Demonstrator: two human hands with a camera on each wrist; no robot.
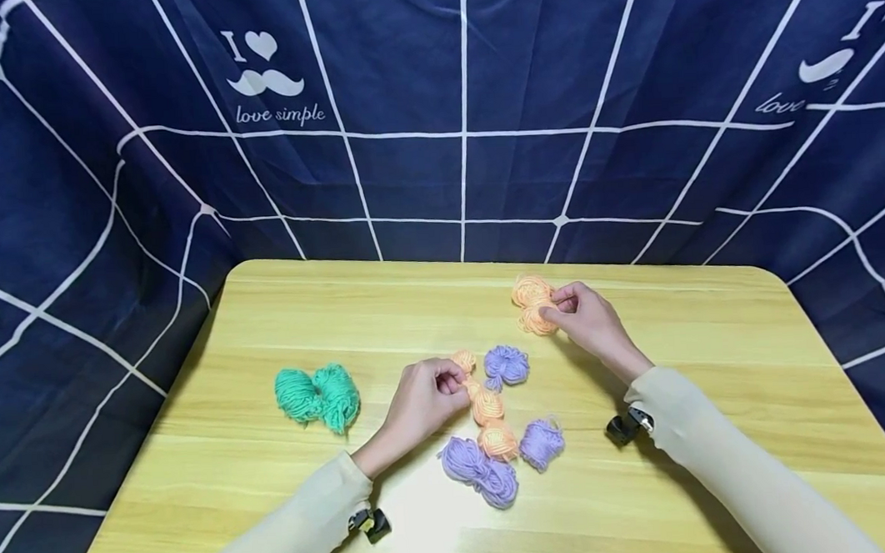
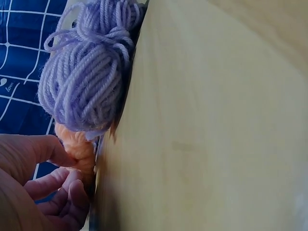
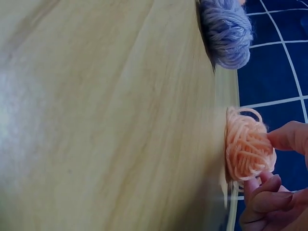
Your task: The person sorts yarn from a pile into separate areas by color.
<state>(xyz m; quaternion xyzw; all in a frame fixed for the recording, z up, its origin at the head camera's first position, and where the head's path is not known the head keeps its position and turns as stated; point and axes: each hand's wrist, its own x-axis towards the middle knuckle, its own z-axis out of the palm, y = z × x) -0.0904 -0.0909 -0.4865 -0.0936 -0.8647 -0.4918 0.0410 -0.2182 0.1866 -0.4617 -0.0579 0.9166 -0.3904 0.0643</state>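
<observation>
At the back of the table, the right hand (image 1: 591, 319) pinches a peach-orange yarn bundle (image 1: 531, 295), which is tied in at its middle. The right wrist view shows thumb and fingers on the wound peach yarn (image 3: 249, 147). Nearer the centre, the left hand (image 1: 424, 393) pinches a second peach yarn bundle (image 1: 464, 360) at its narrow part. Just in front of it lies another peach yarn bundle (image 1: 496, 432). Purple yarn bundles (image 1: 505, 365) lie close by, one to the right (image 1: 541, 444) and a longer one (image 1: 479, 472) in front. Fingers partly hide both pinched bundles.
A green yarn bundle (image 1: 317, 396) lies left of the left hand. Everything sits on a light wooden table (image 1: 384, 305). Dark blue cloth with white lines (image 1: 407, 178) hangs behind and at the sides. Each sleeve carries a small black device (image 1: 373, 524) at the wrist.
</observation>
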